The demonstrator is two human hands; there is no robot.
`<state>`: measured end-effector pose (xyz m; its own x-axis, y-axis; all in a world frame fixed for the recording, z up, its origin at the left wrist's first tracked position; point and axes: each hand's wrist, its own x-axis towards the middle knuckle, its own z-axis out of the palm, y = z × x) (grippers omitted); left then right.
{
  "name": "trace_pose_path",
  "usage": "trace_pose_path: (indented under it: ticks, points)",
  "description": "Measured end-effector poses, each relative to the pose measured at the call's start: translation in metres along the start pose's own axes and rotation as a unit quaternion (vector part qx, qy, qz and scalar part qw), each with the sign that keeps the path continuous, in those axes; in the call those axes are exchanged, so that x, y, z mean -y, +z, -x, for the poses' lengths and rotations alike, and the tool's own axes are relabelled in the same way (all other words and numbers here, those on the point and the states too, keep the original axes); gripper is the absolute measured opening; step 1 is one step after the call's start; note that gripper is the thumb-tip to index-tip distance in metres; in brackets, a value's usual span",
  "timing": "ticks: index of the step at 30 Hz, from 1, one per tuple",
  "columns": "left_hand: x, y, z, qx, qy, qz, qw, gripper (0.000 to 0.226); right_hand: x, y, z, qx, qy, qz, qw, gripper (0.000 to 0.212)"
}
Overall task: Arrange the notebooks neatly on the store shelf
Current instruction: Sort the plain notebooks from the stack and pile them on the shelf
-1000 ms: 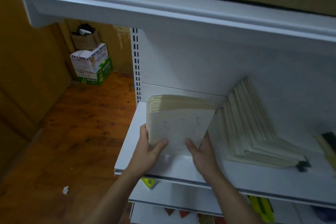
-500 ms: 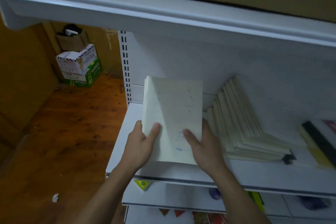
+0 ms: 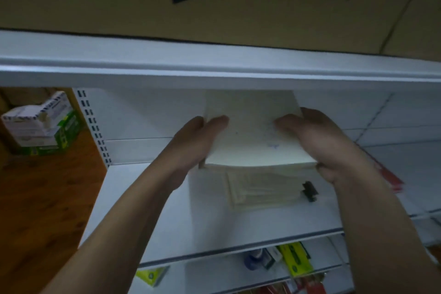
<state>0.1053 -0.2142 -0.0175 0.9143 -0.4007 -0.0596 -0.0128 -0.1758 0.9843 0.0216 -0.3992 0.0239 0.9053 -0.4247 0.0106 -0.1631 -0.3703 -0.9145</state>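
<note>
White shelf [image 3: 191,222] below; both hands' grip, left [image 3: 191,143], right [image 3: 319,141], has raised the clamped notebook stack [image 3: 253,136] higher

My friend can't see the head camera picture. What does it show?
Two bare hands, left hand and right hand, hold a stack of cream notebooks above a white store shelf. More notebooks lie on the shelf just below.

The notebooks [image 3: 253,131] are cream with tiny blue marks. The shelf [image 3: 205,222] is white. The big box [image 3: 238,2] above the shelf is brown with black print. The floor [image 3: 43,198] is orange-brown wood.
</note>
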Motion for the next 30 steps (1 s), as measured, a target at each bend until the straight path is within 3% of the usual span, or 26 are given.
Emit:
trace_pose_path:
  ticks: [8,12,18,21,25,30]
  points:
    - [-0.021,0.085,-0.039,-0.047,-0.034,-0.081,0.995,0.056,-0.036,-0.066,-0.045,0.029,0.093,-0.002,0.995,0.018]
    - [-0.011,0.109,-0.044,-0.085,-0.068,-0.082,0.991,0.075,-0.061,-0.074,-0.063,0.059,0.090,0.003,0.994,0.016]
    - [0.002,0.129,-0.044,-0.156,-0.059,-0.103,0.981,0.042,-0.102,-0.064,-0.081,0.085,0.074,-0.011,0.994,0.020]
    - [0.006,0.129,-0.041,-0.179,-0.063,-0.074,0.979,0.024,-0.116,-0.057,-0.087,0.102,0.075,-0.003,0.992,0.022]
    - [0.011,0.129,-0.040,-0.188,-0.081,0.004,0.979,0.051,-0.127,-0.051,-0.092,0.130,0.069,-0.017,0.989,0.028]
    - [0.021,0.128,-0.040,-0.162,-0.071,0.059,0.982,0.043,-0.131,-0.051,-0.095,0.162,0.063,-0.037,0.984,0.024]
